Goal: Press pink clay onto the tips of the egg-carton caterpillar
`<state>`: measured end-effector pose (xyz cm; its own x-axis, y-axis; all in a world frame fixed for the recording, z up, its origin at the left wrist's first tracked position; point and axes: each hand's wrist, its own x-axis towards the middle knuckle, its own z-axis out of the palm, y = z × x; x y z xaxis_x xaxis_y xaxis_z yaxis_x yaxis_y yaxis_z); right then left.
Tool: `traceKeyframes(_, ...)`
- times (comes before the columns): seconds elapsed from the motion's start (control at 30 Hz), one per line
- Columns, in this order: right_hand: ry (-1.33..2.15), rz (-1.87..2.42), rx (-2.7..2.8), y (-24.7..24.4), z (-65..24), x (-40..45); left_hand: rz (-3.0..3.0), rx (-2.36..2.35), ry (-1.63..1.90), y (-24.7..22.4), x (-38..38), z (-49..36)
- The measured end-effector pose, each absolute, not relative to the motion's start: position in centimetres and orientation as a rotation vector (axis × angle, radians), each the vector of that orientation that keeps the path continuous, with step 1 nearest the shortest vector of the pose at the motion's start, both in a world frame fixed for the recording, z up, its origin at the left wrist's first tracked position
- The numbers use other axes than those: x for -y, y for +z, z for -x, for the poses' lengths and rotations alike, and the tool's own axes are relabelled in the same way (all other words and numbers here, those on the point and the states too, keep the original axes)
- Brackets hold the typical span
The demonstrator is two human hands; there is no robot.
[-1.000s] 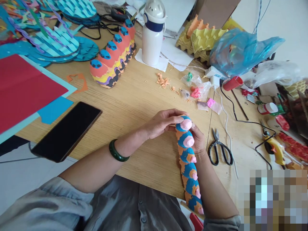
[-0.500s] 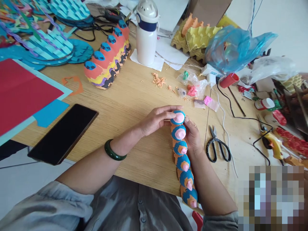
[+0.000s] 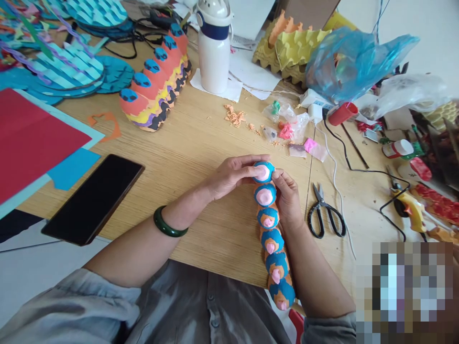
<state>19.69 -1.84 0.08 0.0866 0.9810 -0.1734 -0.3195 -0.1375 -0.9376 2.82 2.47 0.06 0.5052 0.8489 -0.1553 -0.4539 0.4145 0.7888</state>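
Observation:
Between my hands lies a strip of egg-carton bumps (image 3: 272,237), coated in orange and blue clay, each bump topped with pink clay. On the upper two bumps the pink is flattened wide; further down it stands as small lumps. My left hand (image 3: 231,177) grips the far end, its thumb pressing the pink clay (image 3: 263,172) on the farthest bump, its other fingers behind it. My right hand (image 3: 289,198) holds the same end from the right, thumb and finger at the blue rim. Its lower fingers are partly hidden by the strip.
Black-handled scissors (image 3: 324,212) lie right of my right hand, a phone (image 3: 95,198) at left. Beyond stand a finished-looking painted carton strip (image 3: 158,81), a white bottle (image 3: 214,57), orange scraps (image 3: 234,116) and a blue plastic bag (image 3: 344,67). A cable (image 3: 373,171) crosses the right side.
My left thumb has shifted slightly over the farthest bump's pink clay. The strip and both hands sit slightly further left and up in view, as the camera view has shifted a little.

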Motion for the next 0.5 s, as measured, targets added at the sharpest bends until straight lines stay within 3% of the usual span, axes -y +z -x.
traceKeyframes(0.5, 1.241, 1.137, 0.936, 0.67, -19.44, 2.22, -0.830, -0.548, 0.874, 0.25, -2.34, -2.31)
